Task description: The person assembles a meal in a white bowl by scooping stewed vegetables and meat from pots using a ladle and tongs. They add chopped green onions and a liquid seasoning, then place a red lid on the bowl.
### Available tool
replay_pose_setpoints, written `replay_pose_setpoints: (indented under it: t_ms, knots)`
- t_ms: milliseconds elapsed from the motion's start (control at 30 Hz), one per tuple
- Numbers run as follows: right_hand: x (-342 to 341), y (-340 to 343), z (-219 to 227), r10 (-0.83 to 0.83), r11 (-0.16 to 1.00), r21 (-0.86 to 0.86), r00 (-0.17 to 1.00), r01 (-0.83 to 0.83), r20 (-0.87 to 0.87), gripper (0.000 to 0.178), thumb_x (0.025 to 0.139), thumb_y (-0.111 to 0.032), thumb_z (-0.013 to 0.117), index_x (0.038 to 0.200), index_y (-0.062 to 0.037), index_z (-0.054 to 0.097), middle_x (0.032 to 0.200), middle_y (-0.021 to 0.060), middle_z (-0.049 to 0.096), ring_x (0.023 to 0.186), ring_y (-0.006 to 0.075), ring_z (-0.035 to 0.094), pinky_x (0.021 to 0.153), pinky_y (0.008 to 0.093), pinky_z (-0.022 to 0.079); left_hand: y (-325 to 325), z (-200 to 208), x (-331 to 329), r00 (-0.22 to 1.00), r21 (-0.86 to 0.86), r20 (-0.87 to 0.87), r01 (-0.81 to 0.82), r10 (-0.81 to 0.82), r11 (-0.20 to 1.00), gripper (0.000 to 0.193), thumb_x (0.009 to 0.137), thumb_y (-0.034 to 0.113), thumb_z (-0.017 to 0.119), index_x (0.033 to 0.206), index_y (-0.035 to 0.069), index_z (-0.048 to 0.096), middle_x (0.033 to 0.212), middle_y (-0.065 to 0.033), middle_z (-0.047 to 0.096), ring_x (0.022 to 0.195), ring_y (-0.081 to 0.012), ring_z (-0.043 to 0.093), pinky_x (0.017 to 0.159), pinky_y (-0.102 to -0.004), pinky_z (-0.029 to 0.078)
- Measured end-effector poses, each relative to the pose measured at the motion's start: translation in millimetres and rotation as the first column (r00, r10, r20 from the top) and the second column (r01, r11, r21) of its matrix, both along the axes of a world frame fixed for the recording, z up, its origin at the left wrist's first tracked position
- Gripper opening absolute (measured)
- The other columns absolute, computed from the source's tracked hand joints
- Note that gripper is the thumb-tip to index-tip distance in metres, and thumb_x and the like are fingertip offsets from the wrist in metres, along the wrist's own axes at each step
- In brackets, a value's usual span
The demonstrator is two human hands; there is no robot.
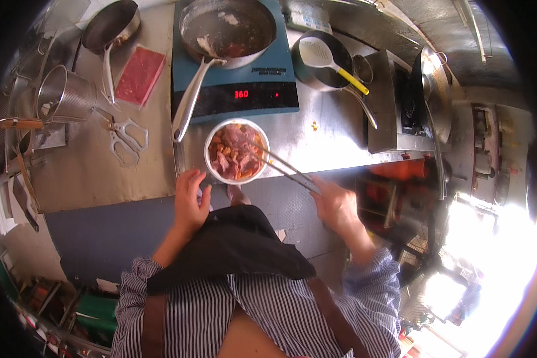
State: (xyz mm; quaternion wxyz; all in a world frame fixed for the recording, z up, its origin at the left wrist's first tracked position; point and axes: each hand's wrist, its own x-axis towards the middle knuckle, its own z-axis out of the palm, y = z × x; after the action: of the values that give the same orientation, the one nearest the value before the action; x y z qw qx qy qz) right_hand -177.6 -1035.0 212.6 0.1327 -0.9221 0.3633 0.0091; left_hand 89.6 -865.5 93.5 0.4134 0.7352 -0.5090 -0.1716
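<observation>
Bowl (207, 152), white: one, at the worktop's (119, 188) near edge, containing meat (235, 152). Right hand (335, 206): one, clamped on two chopsticks (287, 164), tips in the bowl. Left hand (189, 200): one, fingers apart, just left of the bowl. Pans, three: one (230, 30) beyond the bowl on one cooker (221, 107); one (109, 30) far left; one (315, 79) right, carrying one spatula (316, 52). Left of the bowl: one scissors (125, 142), one strainer (71, 95), one red slab (140, 76).

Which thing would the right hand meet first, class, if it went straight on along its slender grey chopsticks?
Probably the right rim of the round white bowl holding reddish sliced meat; depth is unclear, so the right hand might pass above it.
</observation>
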Motion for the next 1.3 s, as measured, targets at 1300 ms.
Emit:
replay_pose_setpoints:
  t_ms: [1300]
  knots:
    - [225, -232, 16, 0.111, 0.977, -0.149, 0.961, -0.153, -0.255, 0.033, 0.086, -0.034, 0.052, 0.110, -0.0117, 0.058, 0.088, 0.0163, 0.065, 0.085, 0.0313, 0.063, 0.073, 0.0415, 0.049, -11, -11, 8, 0.965, 0.068, 0.025, -0.262, 0.261, 0.963, 0.031, 0.076, 0.004, 0.061, 0.107, 0.002, 0.054, 0.111, -0.0168, 0.050, 0.103, -0.0348, 0.048, 0.088, -0.0419, 0.040]
